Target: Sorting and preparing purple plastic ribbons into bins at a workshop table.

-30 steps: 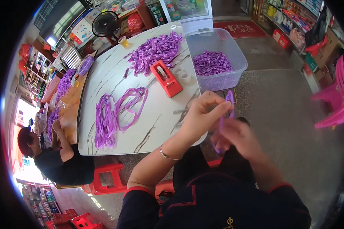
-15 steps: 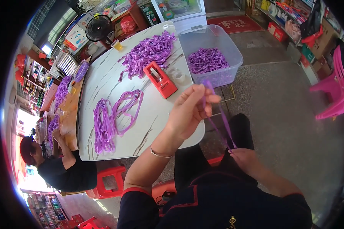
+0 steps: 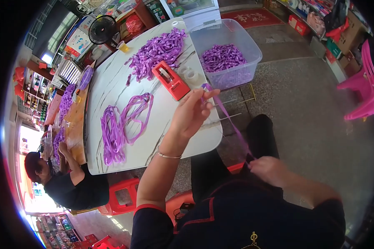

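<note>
A narrow purple ribbon (image 3: 232, 124) stretches slantwise between my two hands, above my lap and the table's near right corner. My left hand (image 3: 192, 113) is closed on its upper end, where the ribbon bends over the fingers. Lower down, my right hand (image 3: 268, 170) pinches the other end close to my right thigh; a small dark piece shows beside those fingertips, too small to name. On the table, left of my left hand, lie long looped purple ribbons (image 3: 112, 139). Behind them sits a red tape dispenser (image 3: 170, 81), with clear tape rolls (image 3: 191, 74) beside it.
The white marble-patterned table (image 3: 162, 120) bears a heap of purple ribbon pieces (image 3: 158, 54) at its far end. A clear plastic bin (image 3: 247, 68) with more stands just right. Another person (image 3: 77, 182) works at left. A pink chair (image 3: 367, 83) stands far right.
My left hand has moved left, over the table's edge, carrying the ribbon's upper end. The ribbon now runs longer and straighter toward my right hand, which has shifted only slightly.
</note>
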`<state>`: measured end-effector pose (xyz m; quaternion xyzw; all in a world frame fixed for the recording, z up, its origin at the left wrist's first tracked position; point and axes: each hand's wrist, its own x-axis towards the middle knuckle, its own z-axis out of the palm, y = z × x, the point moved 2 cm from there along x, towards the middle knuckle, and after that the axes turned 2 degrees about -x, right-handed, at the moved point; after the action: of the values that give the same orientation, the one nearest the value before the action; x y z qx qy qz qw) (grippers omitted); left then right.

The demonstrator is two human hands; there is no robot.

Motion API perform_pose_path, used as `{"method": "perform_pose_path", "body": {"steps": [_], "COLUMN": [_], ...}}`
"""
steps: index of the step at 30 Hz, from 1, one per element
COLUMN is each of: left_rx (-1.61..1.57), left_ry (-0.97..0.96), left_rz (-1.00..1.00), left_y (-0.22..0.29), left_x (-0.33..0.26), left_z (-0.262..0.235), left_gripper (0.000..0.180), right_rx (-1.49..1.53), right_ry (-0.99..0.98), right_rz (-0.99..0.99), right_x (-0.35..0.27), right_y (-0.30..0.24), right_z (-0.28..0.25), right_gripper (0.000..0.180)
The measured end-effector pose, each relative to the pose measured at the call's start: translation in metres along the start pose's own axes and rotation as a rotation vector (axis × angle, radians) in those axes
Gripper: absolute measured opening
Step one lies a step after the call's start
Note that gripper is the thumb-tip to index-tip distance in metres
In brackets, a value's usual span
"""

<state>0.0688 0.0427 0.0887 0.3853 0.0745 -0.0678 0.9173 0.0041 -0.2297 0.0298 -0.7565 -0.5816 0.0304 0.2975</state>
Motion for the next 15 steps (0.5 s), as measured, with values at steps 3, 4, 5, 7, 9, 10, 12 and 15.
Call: {"method": "perform_pose_path", "body": {"steps": [3,4,5,7,9,10,12,15], "left_rx": [0.147,0.235,0.239,0.272,0.315,0.315,0.301,0.317], "left_ry": [0.031,0.021,0.076,0.024,0.028,0.026,0.013,0.026], "left_rz": [-0.006,-0.022,-0.043,-0.093,-0.143,-0.144,-0.197,-0.212], "left_y": [0.01,0.011,0.01,0.009,0.005,0.004,0.002,-0.002], "left_x": [-0.024,-0.03,-0.038,-0.048,-0.058,-0.061,-0.068,-0.074], "left_z": [0.004,0.003,0.002,-0.01,-0.014,-0.017,-0.021,-0.022], "left_gripper": [0.021,0.024,0.025,0.024,0.024,0.024,0.023,0.024], "right_rx": [-0.225,-0.224,-0.246,-0.313,-0.317,-0.322,-0.294,-0.226], "right_ry": [0.045,0.045,0.079,0.123,0.136,0.148,0.148,0.247], "right_rz": [0.244,0.251,0.344,0.454,0.504,0.551,0.582,0.579], "right_x": [-0.011,-0.012,-0.011,-0.012,-0.003,-0.001,0.003,0.017], "right_y": [0.02,0.024,0.029,0.041,0.042,0.043,0.048,0.042], "right_z": [-0.006,-0.011,-0.017,-0.026,-0.038,-0.043,-0.047,-0.057], "right_gripper": [0.016,0.016,0.018,0.031,0.036,0.042,0.053,0.061]}}
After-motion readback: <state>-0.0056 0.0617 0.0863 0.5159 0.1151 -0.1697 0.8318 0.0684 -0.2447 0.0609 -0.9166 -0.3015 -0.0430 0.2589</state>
